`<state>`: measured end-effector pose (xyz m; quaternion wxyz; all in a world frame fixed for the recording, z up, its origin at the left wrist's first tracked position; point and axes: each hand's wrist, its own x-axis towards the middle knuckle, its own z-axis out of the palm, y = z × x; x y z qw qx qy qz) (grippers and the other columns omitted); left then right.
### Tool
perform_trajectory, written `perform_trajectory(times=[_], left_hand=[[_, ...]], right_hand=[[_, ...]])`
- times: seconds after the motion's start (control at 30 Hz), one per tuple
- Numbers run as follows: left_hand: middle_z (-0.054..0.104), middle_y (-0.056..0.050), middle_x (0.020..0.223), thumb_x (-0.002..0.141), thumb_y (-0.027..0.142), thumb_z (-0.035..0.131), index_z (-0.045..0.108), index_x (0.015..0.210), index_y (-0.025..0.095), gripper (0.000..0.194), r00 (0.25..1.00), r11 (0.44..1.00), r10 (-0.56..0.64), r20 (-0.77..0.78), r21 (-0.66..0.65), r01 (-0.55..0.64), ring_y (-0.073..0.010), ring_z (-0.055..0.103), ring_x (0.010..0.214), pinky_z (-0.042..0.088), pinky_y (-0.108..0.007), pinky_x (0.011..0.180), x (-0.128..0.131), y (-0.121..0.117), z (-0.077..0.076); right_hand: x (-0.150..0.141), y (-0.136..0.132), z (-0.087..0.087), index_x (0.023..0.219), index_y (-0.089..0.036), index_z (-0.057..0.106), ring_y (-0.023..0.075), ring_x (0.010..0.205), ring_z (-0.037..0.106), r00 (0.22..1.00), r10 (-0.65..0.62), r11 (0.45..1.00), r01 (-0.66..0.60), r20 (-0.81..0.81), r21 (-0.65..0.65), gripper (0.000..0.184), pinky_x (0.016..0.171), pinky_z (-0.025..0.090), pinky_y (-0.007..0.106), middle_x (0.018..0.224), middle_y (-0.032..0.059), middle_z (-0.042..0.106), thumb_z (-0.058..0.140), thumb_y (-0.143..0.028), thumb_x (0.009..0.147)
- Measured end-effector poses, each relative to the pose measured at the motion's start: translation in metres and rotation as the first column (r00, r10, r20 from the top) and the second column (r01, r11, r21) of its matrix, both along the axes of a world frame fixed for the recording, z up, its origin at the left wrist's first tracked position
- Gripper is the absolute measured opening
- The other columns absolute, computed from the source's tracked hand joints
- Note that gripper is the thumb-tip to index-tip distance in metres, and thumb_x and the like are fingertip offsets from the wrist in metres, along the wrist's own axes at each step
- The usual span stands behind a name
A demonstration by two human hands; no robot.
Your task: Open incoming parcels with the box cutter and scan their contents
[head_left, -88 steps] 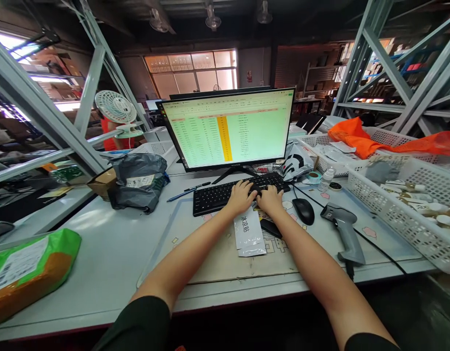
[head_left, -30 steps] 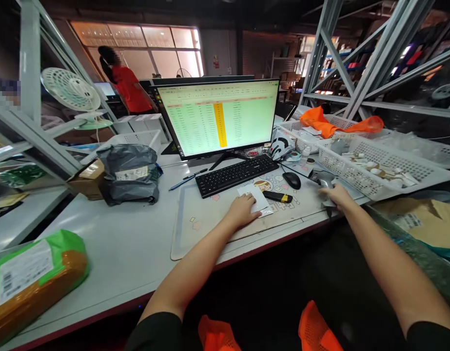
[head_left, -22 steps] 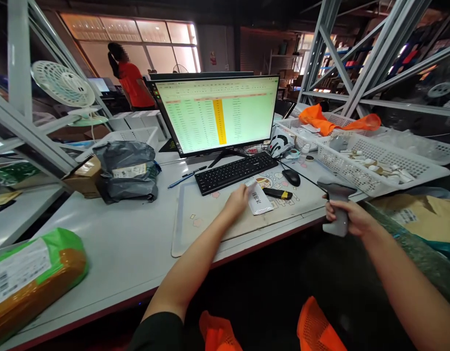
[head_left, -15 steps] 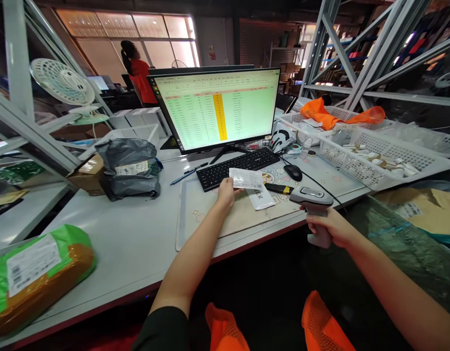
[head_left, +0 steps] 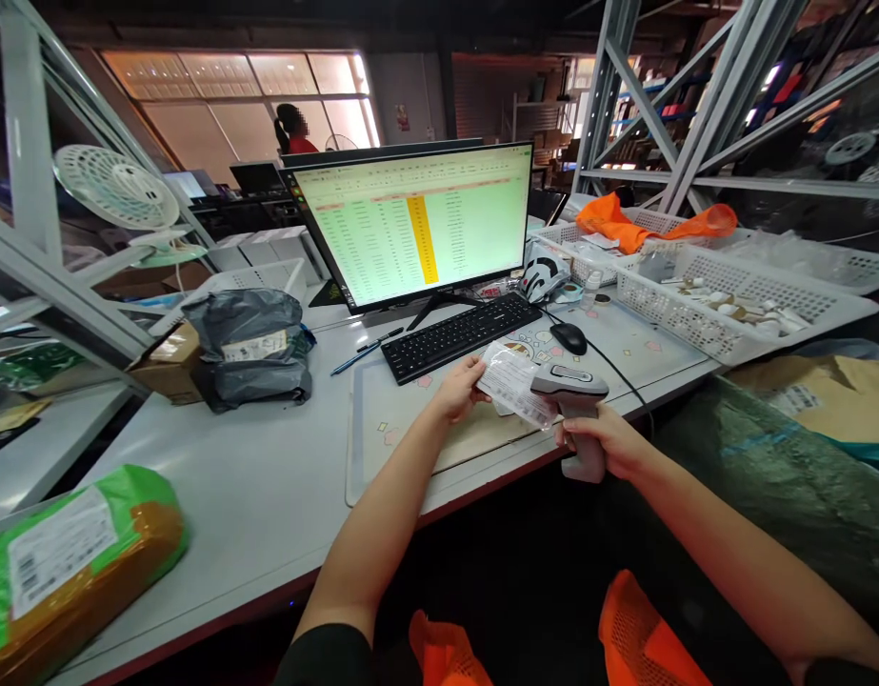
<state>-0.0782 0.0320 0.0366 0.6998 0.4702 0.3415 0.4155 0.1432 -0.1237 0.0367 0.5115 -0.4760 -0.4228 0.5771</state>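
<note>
My left hand (head_left: 459,389) pinches a small white packet (head_left: 514,385) and holds it above the desk mat (head_left: 396,429), just in front of the black keyboard (head_left: 459,335). My right hand (head_left: 602,442) grips the handle of a grey barcode scanner (head_left: 571,391). The scanner's head sits right against the packet's right end. A cable runs from the scanner toward the black mouse (head_left: 569,336). Behind the keyboard, the monitor (head_left: 414,225) shows a green spreadsheet with an orange column.
A grey plastic parcel (head_left: 249,346) and a cardboard box (head_left: 168,362) lie at the left, a green and brown package (head_left: 68,562) at the near left. White baskets (head_left: 725,305) with small items line the right. A person in red stands far behind the monitor.
My hands left the keyboard. The right hand picked up the scanner from the table; the left hand lifted the packet off the mat. Packet and scanner have now come together.
</note>
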Motion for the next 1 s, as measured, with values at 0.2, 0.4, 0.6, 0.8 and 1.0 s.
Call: perform_trajectory(times=[0.2, 0.4, 0.6, 0.8, 1.0], left_hand=[[0.073, -0.010, 0.090, 0.079, 0.067, 0.075, 0.067, 0.104, 0.016, 0.057, 0.956, 0.952, -0.292, -0.002, 0.099, 0.291, -0.0190, 0.070, 0.078, 0.049, -0.023, 0.060, 0.014, -0.019, -0.011], [0.070, -0.010, 0.069, 0.079, 0.068, 0.073, 0.071, 0.080, 0.011, 0.057, 0.936, 0.909, -0.278, -0.217, 0.256, 0.329, -0.0164, 0.063, 0.061, 0.051, -0.029, 0.063, 0.021, -0.023, -0.025], [0.074, -0.007, 0.072, 0.090, 0.036, 0.064, 0.071, 0.072, 0.015, 0.028, 0.941, 0.910, 0.006, -0.338, 0.392, 0.135, -0.0196, 0.067, 0.068, 0.055, -0.030, 0.070, 0.016, -0.010, -0.026], [0.074, -0.004, 0.071, 0.089, 0.025, 0.062, 0.071, 0.068, 0.017, 0.025, 0.915, 0.897, 0.048, -0.401, 0.421, 0.138, -0.0204, 0.069, 0.071, 0.055, -0.029, 0.073, 0.016, -0.010, -0.027], [0.078, -0.007, 0.086, 0.090, 0.027, 0.064, 0.076, 0.086, 0.014, 0.017, 0.908, 0.900, 0.064, -0.413, 0.417, 0.126, -0.0225, 0.073, 0.082, 0.058, -0.030, 0.079, 0.013, -0.005, -0.030]], right_hand=[[-0.011, 0.006, 0.002, 0.109, -0.018, 0.072, 0.0173, 0.063, 0.056, 0.995, -0.074, 0.993, 0.080, -0.064, 0.083, 0.045, 0.061, 0.045, 0.030, 0.069, 0.0033, 0.070, 0.079, -0.039, 0.070], [-0.011, 0.006, 0.002, 0.097, -0.016, 0.074, 0.0181, 0.063, 0.059, 0.989, -0.094, 0.994, 0.087, 0.115, 0.065, 0.037, 0.063, 0.046, 0.031, 0.066, 0.0039, 0.069, 0.079, -0.039, 0.068], [0.006, -0.011, -0.006, 0.059, -0.021, 0.058, 0.0175, 0.052, 0.054, 0.806, -0.196, 0.979, 0.189, 0.559, 0.071, 0.023, 0.056, 0.043, 0.033, 0.052, 0.0015, 0.059, 0.073, -0.038, 0.067], [0.011, -0.020, -0.001, 0.068, -0.022, 0.060, 0.0183, 0.051, 0.055, 0.808, -0.109, 0.988, 0.152, 0.580, -0.026, 0.021, 0.051, 0.042, 0.032, 0.054, 0.0014, 0.061, 0.072, -0.040, 0.064], [0.021, -0.030, 0.001, 0.068, -0.020, 0.059, 0.0163, 0.052, 0.057, 0.804, -0.062, 0.992, 0.112, 0.592, -0.049, 0.023, 0.055, 0.045, 0.030, 0.054, 0.0012, 0.060, 0.071, -0.040, 0.070]])
